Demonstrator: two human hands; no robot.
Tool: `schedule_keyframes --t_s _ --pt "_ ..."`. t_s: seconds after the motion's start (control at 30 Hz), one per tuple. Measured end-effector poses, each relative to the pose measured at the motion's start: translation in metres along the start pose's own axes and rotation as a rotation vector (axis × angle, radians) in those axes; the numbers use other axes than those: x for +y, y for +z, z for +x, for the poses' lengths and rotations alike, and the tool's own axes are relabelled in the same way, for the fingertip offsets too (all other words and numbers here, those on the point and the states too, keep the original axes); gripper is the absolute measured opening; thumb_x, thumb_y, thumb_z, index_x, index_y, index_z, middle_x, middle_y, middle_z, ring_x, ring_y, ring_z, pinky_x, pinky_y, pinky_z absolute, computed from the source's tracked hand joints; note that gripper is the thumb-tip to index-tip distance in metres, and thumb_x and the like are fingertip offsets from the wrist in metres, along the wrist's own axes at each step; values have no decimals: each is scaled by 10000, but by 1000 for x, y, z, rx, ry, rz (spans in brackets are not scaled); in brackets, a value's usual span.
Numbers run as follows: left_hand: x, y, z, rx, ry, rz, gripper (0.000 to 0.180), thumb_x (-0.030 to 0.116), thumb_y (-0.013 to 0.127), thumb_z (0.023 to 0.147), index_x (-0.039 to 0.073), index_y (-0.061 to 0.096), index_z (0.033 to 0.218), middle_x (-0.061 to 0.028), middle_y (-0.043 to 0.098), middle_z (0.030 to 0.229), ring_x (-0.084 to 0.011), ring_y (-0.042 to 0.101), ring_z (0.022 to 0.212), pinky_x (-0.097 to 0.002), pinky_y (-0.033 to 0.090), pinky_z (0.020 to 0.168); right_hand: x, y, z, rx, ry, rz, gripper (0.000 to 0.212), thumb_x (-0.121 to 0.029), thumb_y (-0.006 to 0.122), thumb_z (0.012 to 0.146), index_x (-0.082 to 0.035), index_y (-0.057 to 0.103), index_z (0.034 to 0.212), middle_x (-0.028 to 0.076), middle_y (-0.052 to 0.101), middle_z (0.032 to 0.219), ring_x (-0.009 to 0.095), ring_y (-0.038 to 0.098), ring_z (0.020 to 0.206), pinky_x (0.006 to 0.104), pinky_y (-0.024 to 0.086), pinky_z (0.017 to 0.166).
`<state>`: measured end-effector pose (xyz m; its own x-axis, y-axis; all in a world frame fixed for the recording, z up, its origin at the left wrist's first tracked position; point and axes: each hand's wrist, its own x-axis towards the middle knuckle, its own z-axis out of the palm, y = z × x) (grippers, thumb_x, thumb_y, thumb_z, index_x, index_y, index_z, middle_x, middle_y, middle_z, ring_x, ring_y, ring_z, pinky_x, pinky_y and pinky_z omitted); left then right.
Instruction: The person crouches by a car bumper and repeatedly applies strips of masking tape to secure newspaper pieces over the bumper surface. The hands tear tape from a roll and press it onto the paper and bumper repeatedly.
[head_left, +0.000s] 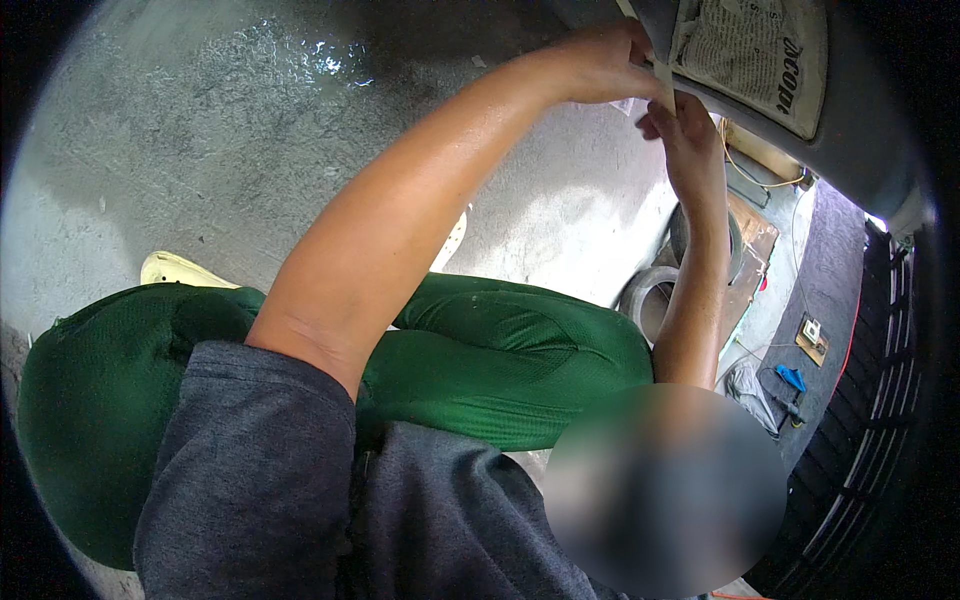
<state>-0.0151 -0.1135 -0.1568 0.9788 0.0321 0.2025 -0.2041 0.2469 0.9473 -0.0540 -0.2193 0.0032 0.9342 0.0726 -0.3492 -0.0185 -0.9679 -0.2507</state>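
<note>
Both my arms reach up to the top right of the view. My left hand (600,62) pinches a pale strip of tape (662,72) at the edge of a sheet of newspaper (755,55) that covers a grey curved panel (850,130). My right hand (685,135) sits just below, its fingers closed on the lower part of the same strip. Where the strip ends is hidden by the fingers.
I squat on a grey concrete floor (200,130) in green trousers (480,350) and a pale shoe (180,268). Rolls of tape (650,295) lie below my right arm. A tyre (880,420) fills the right edge, with small tools (790,380) and wires beside it.
</note>
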Motion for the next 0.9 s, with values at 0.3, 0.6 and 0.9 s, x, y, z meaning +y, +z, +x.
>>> schedule_keyframes --t_s 0.3,0.6,0.9 --pt "34 -54 -1 -64 -156 -327 298 271 672 989 -24 686 946 -85 684 805 -201 633 737 -391 517 657 3 5 20 -84 -168 -174 291 -126 606 973 15 646 1225 139 718 949 252 691 878 362 557 819" --pt "67 -100 26 45 -24 -54 295 221 732 870 -38 715 1010 -234 728 940 -346 707 879 -434 529 783 -21 11 17 301 -223 -215 481 -292 668 966 -102 579 1399 207 747 928 348 742 849 423 562 770" --pt "48 -66 19 253 114 75 198 156 727 832 15 730 972 -194 678 1065 -402 656 1042 -487 525 884 -29 7 29 261 -154 -334 686 -183 583 956 -131 382 1610 130 768 954 225 753 943 359 564 865"
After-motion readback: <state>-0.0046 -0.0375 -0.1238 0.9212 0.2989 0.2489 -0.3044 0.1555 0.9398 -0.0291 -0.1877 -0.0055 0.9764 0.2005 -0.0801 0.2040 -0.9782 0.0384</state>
